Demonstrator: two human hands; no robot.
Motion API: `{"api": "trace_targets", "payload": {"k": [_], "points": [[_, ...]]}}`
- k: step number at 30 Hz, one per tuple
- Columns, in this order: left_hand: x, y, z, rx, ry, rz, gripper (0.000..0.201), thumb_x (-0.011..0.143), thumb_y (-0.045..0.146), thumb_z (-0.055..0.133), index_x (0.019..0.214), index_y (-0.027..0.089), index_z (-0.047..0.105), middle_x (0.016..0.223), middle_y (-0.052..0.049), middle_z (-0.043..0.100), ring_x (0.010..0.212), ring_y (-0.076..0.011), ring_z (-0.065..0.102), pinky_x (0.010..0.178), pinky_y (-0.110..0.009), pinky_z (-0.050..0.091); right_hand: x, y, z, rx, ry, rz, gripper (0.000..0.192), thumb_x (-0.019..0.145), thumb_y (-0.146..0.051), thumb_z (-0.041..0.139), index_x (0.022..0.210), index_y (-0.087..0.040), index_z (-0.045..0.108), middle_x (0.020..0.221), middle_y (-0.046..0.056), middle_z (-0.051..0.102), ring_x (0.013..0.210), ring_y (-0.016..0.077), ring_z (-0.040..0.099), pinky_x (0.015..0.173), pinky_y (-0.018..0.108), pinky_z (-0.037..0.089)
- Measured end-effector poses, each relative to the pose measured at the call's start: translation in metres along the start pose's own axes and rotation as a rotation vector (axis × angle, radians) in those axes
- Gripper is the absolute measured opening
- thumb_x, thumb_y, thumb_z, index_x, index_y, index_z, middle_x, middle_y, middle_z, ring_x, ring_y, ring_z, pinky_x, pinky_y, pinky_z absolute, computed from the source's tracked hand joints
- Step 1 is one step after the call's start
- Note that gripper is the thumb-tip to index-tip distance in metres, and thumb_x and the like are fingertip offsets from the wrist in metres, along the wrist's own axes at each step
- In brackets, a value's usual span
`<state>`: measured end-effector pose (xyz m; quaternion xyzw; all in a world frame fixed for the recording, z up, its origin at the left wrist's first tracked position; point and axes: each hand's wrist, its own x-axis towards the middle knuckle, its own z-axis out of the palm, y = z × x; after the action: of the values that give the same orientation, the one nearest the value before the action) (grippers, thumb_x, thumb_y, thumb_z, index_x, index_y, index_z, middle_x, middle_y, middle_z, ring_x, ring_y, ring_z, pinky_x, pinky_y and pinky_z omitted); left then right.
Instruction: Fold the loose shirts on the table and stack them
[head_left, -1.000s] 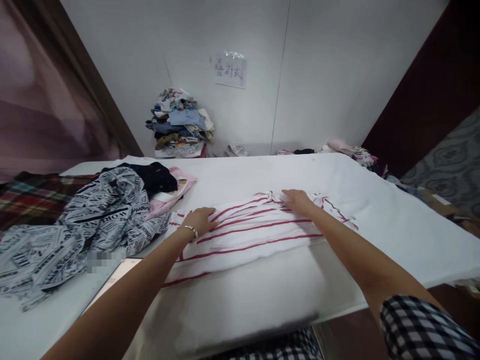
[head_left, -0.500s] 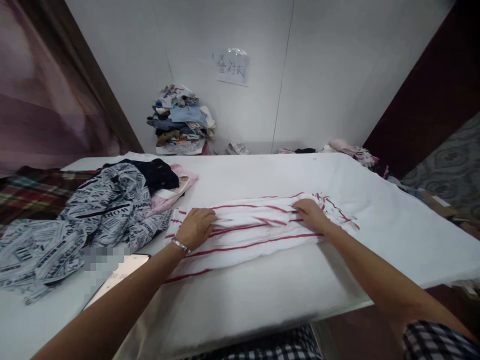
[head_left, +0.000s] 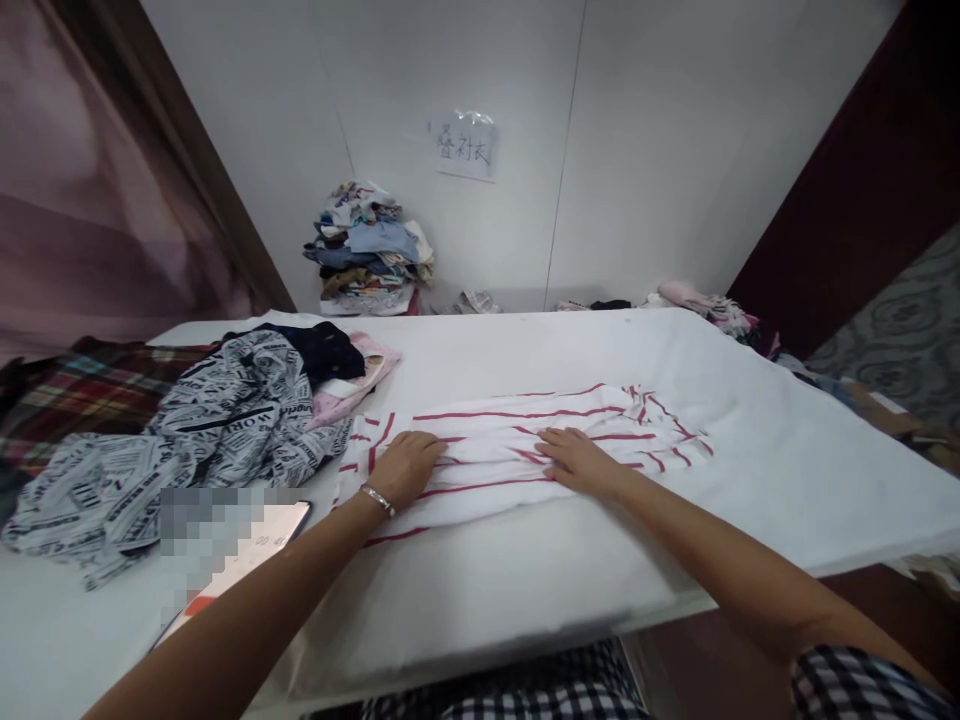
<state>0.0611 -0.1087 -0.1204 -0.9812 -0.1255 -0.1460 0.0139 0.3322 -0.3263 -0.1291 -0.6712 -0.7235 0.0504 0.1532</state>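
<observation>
Striped garment (head_left: 517, 450) lies folded into a long band across the middle of the worktop (head_left: 525, 570), which is covered in plain white cloth and runs up to a pale panelled wall. A paper sign (head_left: 466, 147) with handwritten characters hangs on that wall, above a stack of folded clothes (head_left: 370, 250) at the far edge. To the left sits a heap of loose clothing, topped by a black-and-white lettered garment (head_left: 195, 430), with a plaid cloth (head_left: 67, 390) beyond it; a phone (head_left: 247, 555) lies near the front left.

Red lines run lengthwise on the white fabric, with small creases toward its right end. The left hand (head_left: 405, 468), with a bracelet at the wrist, rests flat near the left end, its grip spread, pinching nothing. The right hand (head_left: 577, 462) presses palm-down at the middle, fingers likewise spread.
</observation>
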Motion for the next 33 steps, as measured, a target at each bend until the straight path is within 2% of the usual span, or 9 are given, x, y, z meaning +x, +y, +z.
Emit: {"api": "trace_targets", "payload": {"k": [3,7,12,15,17,21,26,30,33], "points": [[-0.007,0.0,0.001,0.009,-0.006,0.01,0.025,0.083,0.01,0.045,0.098,0.019,0.063,0.101,-0.008,0.065,0.096,-0.0214,0.058,0.086,-0.038,0.046,-0.004,-0.004,0.005,0.002,-0.05,0.012,0.044,0.091,-0.041,0.044,0.13,-0.023,0.053,0.143,0.012,0.043,0.131,0.03,0.038,0.106,0.052,0.028],[-0.018,-0.005,0.002,-0.002,0.052,-0.033,0.02,0.083,0.017,0.049,0.098,0.02,0.062,0.104,-0.008,0.065,0.097,-0.022,0.058,0.087,-0.038,0.046,-0.001,0.008,-0.008,0.044,0.063,0.005,0.04,0.092,-0.042,0.04,0.122,-0.024,0.06,0.136,0.008,0.052,0.127,0.0253,0.045,0.105,0.044,0.034],[-0.024,-0.005,0.004,-0.076,0.052,-0.056,0.021,0.088,0.03,0.045,0.096,0.021,0.062,0.098,-0.006,0.067,0.094,-0.0201,0.06,0.085,-0.035,0.047,0.013,0.054,-0.034,-0.186,0.287,0.372,0.048,0.093,-0.04,0.036,0.13,-0.014,0.052,0.145,0.014,0.038,0.138,0.0276,0.026,0.109,0.045,0.026],[-0.025,-0.003,0.005,-0.106,0.041,-0.086,0.025,0.091,0.032,0.04,0.092,0.021,0.062,0.093,-0.006,0.067,0.089,-0.0184,0.06,0.083,-0.033,0.047,0.012,0.078,-0.026,-0.27,0.126,0.619,0.056,0.092,-0.046,0.037,0.136,-0.013,0.044,0.149,0.017,0.03,0.139,0.0321,0.022,0.107,0.05,0.025],[-0.025,-0.003,0.006,-0.111,0.031,-0.136,0.029,0.092,0.032,0.037,0.09,0.02,0.063,0.092,-0.006,0.068,0.087,-0.0185,0.061,0.081,-0.033,0.047,0.007,0.086,-0.012,-0.29,0.006,0.691,0.058,0.092,-0.05,0.035,0.136,-0.013,0.042,0.148,0.017,0.031,0.136,0.0318,0.026,0.106,0.05,0.025],[-0.022,-0.005,0.006,-0.083,0.035,-0.364,0.031,0.091,0.032,0.036,0.09,0.019,0.064,0.091,-0.007,0.068,0.085,-0.0204,0.062,0.076,-0.033,0.047,-0.003,0.09,0.009,-0.339,-0.026,0.71,0.062,0.093,-0.053,0.028,0.139,-0.014,0.037,0.15,0.016,0.028,0.136,0.0302,0.026,0.107,0.048,0.023],[-0.02,-0.01,0.0,-0.001,0.023,-0.579,0.025,0.084,0.03,0.045,0.092,0.019,0.066,0.098,-0.008,0.068,0.097,-0.0239,0.06,0.084,-0.035,0.045,-0.007,0.092,0.013,-0.4,-0.03,0.672,0.058,0.093,-0.05,0.026,0.138,-0.015,0.039,0.15,0.017,0.029,0.136,0.029,0.026,0.104,0.049,0.025],[-0.023,-0.027,-0.012,-0.034,0.082,-0.799,0.034,0.084,0.039,0.046,0.1,0.017,0.065,0.107,-0.01,0.066,0.104,-0.024,0.058,0.094,-0.034,0.042,-0.01,0.1,0.016,-0.447,-0.005,0.638,0.056,0.092,-0.048,0.027,0.135,-0.015,0.042,0.148,0.018,0.032,0.133,0.0304,0.031,0.102,0.049,0.028],[-0.026,-0.042,-0.021,-0.091,0.033,-1.002,0.043,0.087,0.045,0.04,0.11,0.015,0.061,0.118,-0.013,0.062,0.111,-0.025,0.056,0.094,-0.034,0.042,-0.012,0.105,0.02,-0.445,0.01,0.618,0.056,0.09,-0.049,0.028,0.133,-0.017,0.045,0.146,0.017,0.035,0.132,0.0311,0.033,0.101,0.05,0.029]]}}
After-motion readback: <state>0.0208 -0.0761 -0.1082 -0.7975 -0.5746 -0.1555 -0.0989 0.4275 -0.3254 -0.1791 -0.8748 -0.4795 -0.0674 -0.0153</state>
